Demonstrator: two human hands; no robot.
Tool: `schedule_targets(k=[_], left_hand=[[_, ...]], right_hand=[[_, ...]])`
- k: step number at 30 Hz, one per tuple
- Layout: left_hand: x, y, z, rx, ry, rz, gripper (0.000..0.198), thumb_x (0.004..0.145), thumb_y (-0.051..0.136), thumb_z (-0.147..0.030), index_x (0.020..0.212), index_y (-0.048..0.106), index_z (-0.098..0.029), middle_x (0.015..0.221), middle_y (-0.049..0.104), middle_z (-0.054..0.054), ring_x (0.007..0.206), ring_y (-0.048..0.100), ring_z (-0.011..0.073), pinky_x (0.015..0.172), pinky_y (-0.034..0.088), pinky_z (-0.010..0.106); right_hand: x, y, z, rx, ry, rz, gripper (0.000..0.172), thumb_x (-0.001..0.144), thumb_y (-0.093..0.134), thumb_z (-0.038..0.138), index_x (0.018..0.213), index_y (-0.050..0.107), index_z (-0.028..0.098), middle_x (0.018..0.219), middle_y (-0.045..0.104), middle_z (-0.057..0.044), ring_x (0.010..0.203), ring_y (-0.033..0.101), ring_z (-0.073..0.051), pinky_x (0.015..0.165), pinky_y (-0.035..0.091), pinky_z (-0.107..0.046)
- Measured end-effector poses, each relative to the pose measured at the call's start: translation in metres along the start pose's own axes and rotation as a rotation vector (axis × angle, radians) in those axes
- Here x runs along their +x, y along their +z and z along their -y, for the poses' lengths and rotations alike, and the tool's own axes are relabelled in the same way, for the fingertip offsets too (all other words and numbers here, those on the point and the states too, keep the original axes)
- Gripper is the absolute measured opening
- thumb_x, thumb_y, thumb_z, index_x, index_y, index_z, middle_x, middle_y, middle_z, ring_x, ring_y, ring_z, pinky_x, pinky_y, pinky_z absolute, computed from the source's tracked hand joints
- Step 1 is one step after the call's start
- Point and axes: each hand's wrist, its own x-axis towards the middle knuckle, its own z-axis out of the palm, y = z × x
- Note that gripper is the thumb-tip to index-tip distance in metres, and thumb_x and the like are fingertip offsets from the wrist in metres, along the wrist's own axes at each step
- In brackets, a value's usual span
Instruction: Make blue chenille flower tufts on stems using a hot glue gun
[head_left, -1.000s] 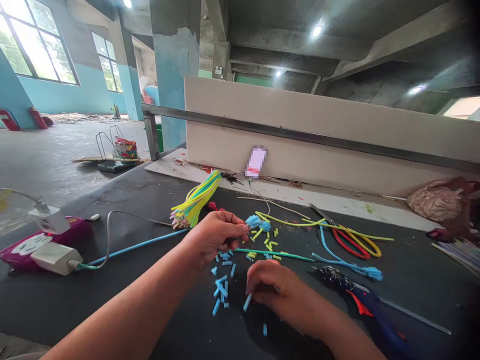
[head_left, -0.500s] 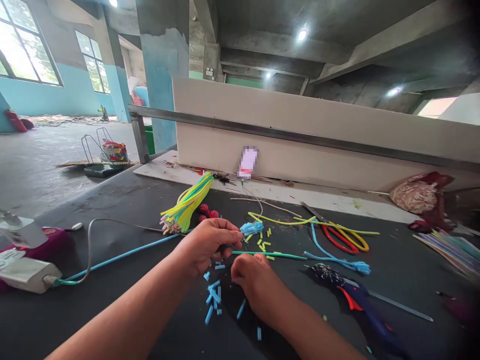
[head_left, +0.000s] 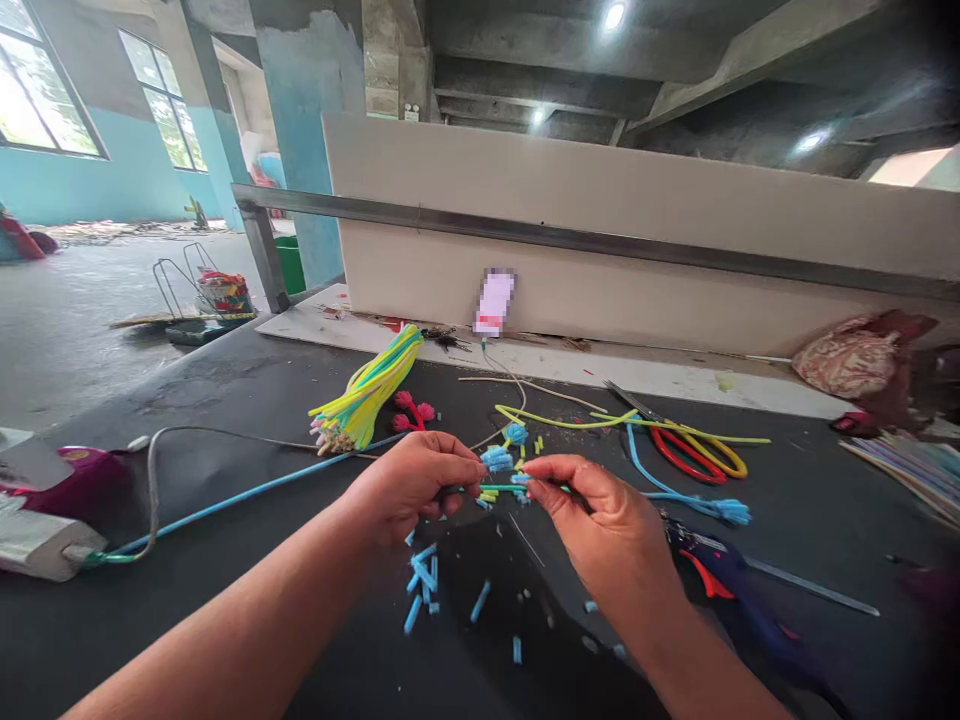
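My left hand (head_left: 416,482) is closed in a pinch on a thin stem with a fuzzy blue tuft (head_left: 496,459) at its tip. My right hand (head_left: 600,525) is raised beside it, thumb and forefinger pinched on a small blue cut piece (head_left: 520,479) close to that tuft. Below both hands several short blue cut pieces (head_left: 424,580) lie scattered on the black table (head_left: 247,620). A green stem (head_left: 495,489) lies between the two hands.
A yellow-green bundle of stems (head_left: 367,390) and red pompoms (head_left: 411,408) lie behind my left hand. Red-and-yellow scissors (head_left: 694,450), a blue tufted stem (head_left: 697,503) and a blue glue gun (head_left: 731,590) are to the right. A power strip (head_left: 45,540) and blue cable (head_left: 247,493) are left.
My right hand lifted off the table, where it had been picking among the cut pieces, and came up to the tuft with a blue piece pinched. The left hand stayed put.
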Motion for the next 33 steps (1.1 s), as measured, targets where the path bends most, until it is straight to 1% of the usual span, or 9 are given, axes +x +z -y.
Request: schedule_targets(k=[4, 6, 10, 15, 20, 23, 27, 31, 33], left_hand=[[0.000, 0.004, 0.002, 0.039, -0.014, -0.020, 0.018, 0.065, 0.067, -0.027, 0.070, 0.056, -0.014, 0.059, 0.058, -0.001, 0.037, 0.041, 0.0022, 0.030, 0.017, 0.012], [-0.001, 0.007, 0.002, 0.062, -0.010, -0.027, 0.017, 0.066, 0.066, -0.027, 0.070, 0.056, -0.014, 0.059, 0.058, -0.001, 0.036, 0.040, 0.0024, 0.030, 0.018, 0.013], [-0.003, 0.012, 0.002, 0.095, -0.004, -0.028, 0.016, 0.067, 0.065, -0.027, 0.069, 0.055, -0.014, 0.058, 0.058, -0.001, 0.036, 0.040, 0.0022, 0.031, 0.019, 0.013], [-0.003, 0.014, 0.004, 0.118, 0.011, -0.013, 0.017, 0.067, 0.065, -0.027, 0.069, 0.055, -0.014, 0.060, 0.058, -0.001, 0.037, 0.039, 0.0024, 0.032, 0.020, 0.013], [-0.004, 0.013, 0.003, 0.168, 0.033, -0.003, 0.019, 0.065, 0.068, -0.029, 0.068, 0.057, -0.013, 0.057, 0.057, -0.002, 0.038, 0.037, 0.0026, 0.034, 0.022, 0.015], [-0.003, 0.013, 0.003, 0.197, 0.063, -0.026, 0.021, 0.065, 0.068, -0.032, 0.065, 0.058, -0.013, 0.053, 0.054, -0.002, 0.038, 0.034, 0.0024, 0.035, 0.022, 0.016], [-0.003, 0.014, 0.003, 0.174, 0.057, -0.057, 0.020, 0.065, 0.068, -0.031, 0.064, 0.058, -0.013, 0.051, 0.056, -0.002, 0.037, 0.034, 0.0024, 0.036, 0.020, 0.016], [-0.005, 0.015, 0.000, 0.187, 0.067, -0.083, 0.019, 0.065, 0.067, -0.029, 0.061, 0.058, -0.014, 0.046, 0.051, -0.004, 0.036, 0.031, 0.0021, 0.036, 0.018, 0.016], [-0.006, 0.014, -0.002, 0.200, 0.062, -0.089, 0.020, 0.065, 0.067, -0.031, 0.060, 0.058, -0.014, 0.044, 0.048, -0.005, 0.035, 0.030, 0.0023, 0.035, 0.017, 0.017]], right_hand=[[0.000, 0.001, -0.002, -0.079, -0.229, -0.062, 0.009, 0.077, 0.062, 0.020, 0.069, 0.063, 0.024, 0.071, 0.066, 0.000, 0.071, 0.062, -0.019, 0.071, 0.046, -0.036], [0.000, 0.003, -0.003, -0.069, -0.284, -0.067, 0.009, 0.078, 0.062, 0.018, 0.070, 0.063, 0.022, 0.077, 0.065, -0.002, 0.076, 0.061, -0.019, 0.074, 0.046, -0.038], [0.000, 0.008, -0.007, -0.089, -0.309, -0.074, 0.007, 0.078, 0.063, 0.016, 0.075, 0.066, 0.021, 0.081, 0.061, -0.004, 0.077, 0.059, -0.020, 0.070, 0.047, -0.038], [-0.001, 0.009, -0.009, -0.102, -0.311, -0.069, 0.009, 0.077, 0.063, 0.014, 0.074, 0.066, 0.021, 0.081, 0.059, -0.004, 0.077, 0.059, -0.020, 0.069, 0.047, -0.037], [0.000, 0.008, -0.008, -0.122, -0.334, -0.066, 0.008, 0.076, 0.064, 0.012, 0.073, 0.066, 0.019, 0.079, 0.058, -0.004, 0.075, 0.058, -0.019, 0.071, 0.046, -0.039], [-0.001, 0.009, -0.007, -0.118, -0.330, -0.065, 0.008, 0.077, 0.063, 0.013, 0.073, 0.066, 0.020, 0.079, 0.059, -0.004, 0.075, 0.058, -0.019, 0.071, 0.046, -0.039], [0.000, 0.009, -0.007, -0.048, -0.284, -0.042, 0.009, 0.078, 0.061, 0.016, 0.073, 0.066, 0.022, 0.079, 0.059, -0.003, 0.075, 0.059, -0.018, 0.071, 0.046, -0.036], [0.002, 0.003, -0.009, 0.112, -0.117, 0.079, 0.006, 0.078, 0.060, 0.022, 0.075, 0.066, 0.024, 0.089, 0.061, -0.002, 0.085, 0.059, -0.018, 0.078, 0.046, -0.033], [0.003, -0.001, -0.009, 0.183, 0.015, 0.133, 0.010, 0.083, 0.055, 0.028, 0.085, 0.064, 0.025, 0.096, 0.062, -0.003, 0.092, 0.058, -0.020, 0.082, 0.045, -0.034]])
